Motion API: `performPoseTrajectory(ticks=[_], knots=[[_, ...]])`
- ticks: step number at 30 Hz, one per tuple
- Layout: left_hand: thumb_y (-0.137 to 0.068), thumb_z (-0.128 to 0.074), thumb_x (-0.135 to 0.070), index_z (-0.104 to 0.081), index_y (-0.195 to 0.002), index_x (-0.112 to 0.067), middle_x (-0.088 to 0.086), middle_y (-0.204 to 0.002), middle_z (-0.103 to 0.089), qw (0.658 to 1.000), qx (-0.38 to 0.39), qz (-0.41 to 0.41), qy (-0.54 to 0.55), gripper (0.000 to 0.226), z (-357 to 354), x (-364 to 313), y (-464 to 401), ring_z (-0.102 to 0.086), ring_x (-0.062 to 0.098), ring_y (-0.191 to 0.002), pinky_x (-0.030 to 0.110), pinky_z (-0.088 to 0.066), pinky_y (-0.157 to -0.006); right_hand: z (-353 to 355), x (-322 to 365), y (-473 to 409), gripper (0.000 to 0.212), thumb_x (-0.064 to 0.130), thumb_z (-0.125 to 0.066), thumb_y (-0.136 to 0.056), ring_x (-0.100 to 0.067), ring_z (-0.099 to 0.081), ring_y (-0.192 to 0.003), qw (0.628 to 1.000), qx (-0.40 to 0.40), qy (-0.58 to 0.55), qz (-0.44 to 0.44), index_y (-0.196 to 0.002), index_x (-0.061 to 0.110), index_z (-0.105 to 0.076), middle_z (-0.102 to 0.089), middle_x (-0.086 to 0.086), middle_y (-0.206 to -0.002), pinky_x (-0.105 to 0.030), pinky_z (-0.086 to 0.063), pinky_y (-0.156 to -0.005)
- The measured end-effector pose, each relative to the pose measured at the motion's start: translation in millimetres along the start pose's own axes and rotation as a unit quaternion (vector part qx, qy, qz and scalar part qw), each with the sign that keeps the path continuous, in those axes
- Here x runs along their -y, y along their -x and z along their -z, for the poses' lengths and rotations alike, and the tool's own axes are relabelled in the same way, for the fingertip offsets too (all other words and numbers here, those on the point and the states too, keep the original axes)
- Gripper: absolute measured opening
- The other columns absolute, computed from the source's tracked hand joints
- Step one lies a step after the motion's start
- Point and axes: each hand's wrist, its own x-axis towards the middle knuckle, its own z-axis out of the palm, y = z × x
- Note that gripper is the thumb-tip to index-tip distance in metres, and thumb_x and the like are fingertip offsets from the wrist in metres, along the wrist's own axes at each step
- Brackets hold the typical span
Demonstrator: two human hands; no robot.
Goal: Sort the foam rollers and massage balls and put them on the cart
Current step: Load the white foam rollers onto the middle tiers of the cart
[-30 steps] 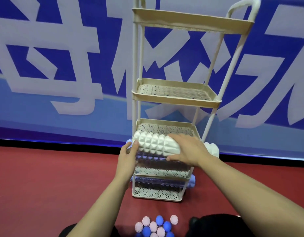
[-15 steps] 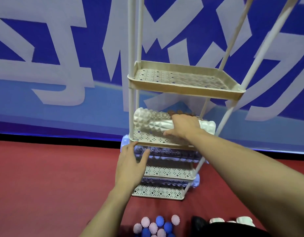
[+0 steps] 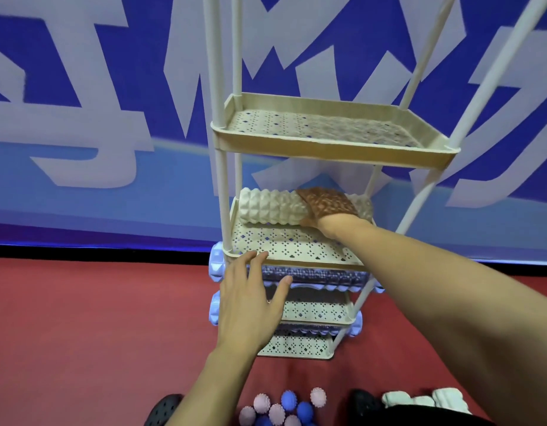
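White roller (image 3: 273, 207) lies along the back edge of a middle cart (image 3: 327, 149) shelf. Risk: it may roll forward off the shelf if let go before it settles. Right hand (image 3: 326, 207) grips the roller, fingers curled over it. Left hand (image 3: 250, 302) relaxed, fingers spread, tips touching the shelf's front edge. Balls (image 3: 284, 407) wait on the floor.

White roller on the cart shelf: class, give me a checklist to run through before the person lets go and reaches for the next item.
1. White roller lies flat on the shelf: ok.
2. Right hand off the roller: not ok, resting on it.
3. Left hand free: ok, open at the shelf edge.
4. Purple roller seated below: ok.
5. Massage balls within reach on the floor: ok.
6. Roller clear of the back rim: cannot tell.
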Motion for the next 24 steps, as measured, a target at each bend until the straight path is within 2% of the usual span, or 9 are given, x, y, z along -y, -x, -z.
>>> performPoseTrajectory(ticks=[2,7,10,11,12,15,19,21,24], knots=[[-0.094,-0.049,-0.061,-0.047,-0.143,-0.026,-0.006,-0.146,-0.04,1.0,0.0,-0.002,-0.003,0.061,-3.8,-3.9,-0.4,-0.034,0.018,-0.137,0.036,-0.03,-0.113,-4.3,0.1,-1.9,0.067,0.051,-0.054,-0.097,-0.029,-0.039,-0.143,1.0,-0.016,-0.003,-0.007,-0.155,0.027,-0.031,-0.037,-0.007,-0.159,-0.04,-0.03,-0.119],[-0.095,-0.051,-0.06,-0.048,-0.143,-0.024,-0.002,-0.147,-0.041,1.0,-0.003,-0.007,-0.024,0.06,-9.4,-10.2,-3.9,-0.034,0.019,-0.139,0.039,-0.03,-0.115,-8.7,0.3,20.2,0.072,0.043,-0.067,-0.09,-0.03,-0.042,-0.141,0.997,-0.067,-0.005,0.024,-0.153,0.028,-0.035,-0.041,-0.006,-0.157,-0.038,-0.033,-0.116],[-0.095,-0.051,-0.06,-0.048,-0.142,-0.022,0.0,-0.148,-0.041,1.0,0.0,-0.013,-0.029,0.06,-11.3,-15.0,-3.0,-0.033,0.019,-0.139,0.044,-0.031,-0.115,-3.0,1.2,45.4,0.046,0.053,-0.06,-0.092,-0.034,-0.061,-0.117,0.996,-0.092,-0.001,0.005,-0.128,0.025,-0.055,-0.063,-0.008,-0.129,-0.043,-0.05,-0.095],[-0.095,-0.05,-0.06,-0.049,-0.142,-0.022,0.0,-0.148,-0.042,0.999,-0.002,-0.016,-0.029,0.06,-11.7,-17.4,-1.7,-0.034,0.02,-0.138,0.047,-0.031,-0.115,-1.1,-0.8,56.2,0.04,0.056,-0.056,-0.093,-0.034,-0.064,-0.108,0.995,-0.097,0.012,0.01,-0.118,0.024,-0.057,-0.067,-0.007,-0.116,-0.043,-0.051,-0.087],[-0.095,-0.048,-0.061,-0.05,-0.142,-0.021,0.001,-0.147,-0.043,0.999,-0.003,-0.022,-0.03,0.061,-12.2,-20.3,-0.1,-0.035,0.02,-0.138,0.047,-0.028,-0.117,0.5,-5.0,69.5,0.041,0.057,-0.054,-0.094,-0.032,-0.063,-0.104,0.993,-0.111,0.018,0.027,-0.118,0.023,-0.057,-0.067,-0.006,-0.111,-0.042,-0.049,-0.084],[-0.094,-0.042,-0.063,-0.051,-0.141,-0.022,0.0,-0.146,-0.044,0.998,0.002,-0.047,-0.033,0.063,-17.0,-33.3,7.6,-0.038,0.021,-0.138,0.033,-0.011,-0.121,1.7,-28.7,122.3,0.05,0.052,-0.055,-0.096,-0.02,-0.054,-0.122,0.983,-0.158,-0.014,0.089,-0.139,0.025,-0.052,-0.059,0.005,-0.131,-0.034,-0.04,-0.101],[-0.094,-0.046,-0.061,-0.05,-0.139,-0.021,-0.001,-0.145,-0.044,0.995,0.035,-0.092,-0.018,0.06,-35.1,-61.1,19.7,-0.038,0.023,-0.137,0.044,-0.033,-0.114,-11.7,-80.6,195.2,0.042,0.047,-0.056,-0.097,-0.018,-0.057,-0.119,0.981,-0.176,-0.031,0.073,-0.132,0.024,-0.06,-0.061,0.008,-0.131,-0.033,-0.043,-0.098],[-0.094,-0.047,-0.058,-0.052,-0.138,-0.019,0.0,-0.144,-0.047,0.991,0.049,-0.126,-0.023,0.059,-47.9,-78.9,25.6,-0.04,0.024,-0.136,0.045,-0.035,-0.112,-24.2,-111.2,228.0,0.04,0.046,-0.057,-0.097,-0.02,-0.058,-0.116,0.986,-0.16,-0.017,0.039,-0.13,0.024,-0.06,-0.062,0.006,-0.129,-0.033,-0.043,-0.097],[-0.094,-0.047,-0.056,-0.054,-0.137,-0.019,0.0,-0.145,-0.049,0.981,0.086,-0.174,-0.014,0.058,-72.3,-112.3,34.6,-0.043,0.025,-0.137,0.046,-0.036,-0.112,-47.9,-160.6,274.5,0.047,0.049,-0.057,-0.096,-0.018,-0.057,-0.123,0.993,-0.111,0.0,-0.034,-0.136,0.024,-0.058,-0.06,0.006,-0.135,-0.032,-0.039,-0.105]])
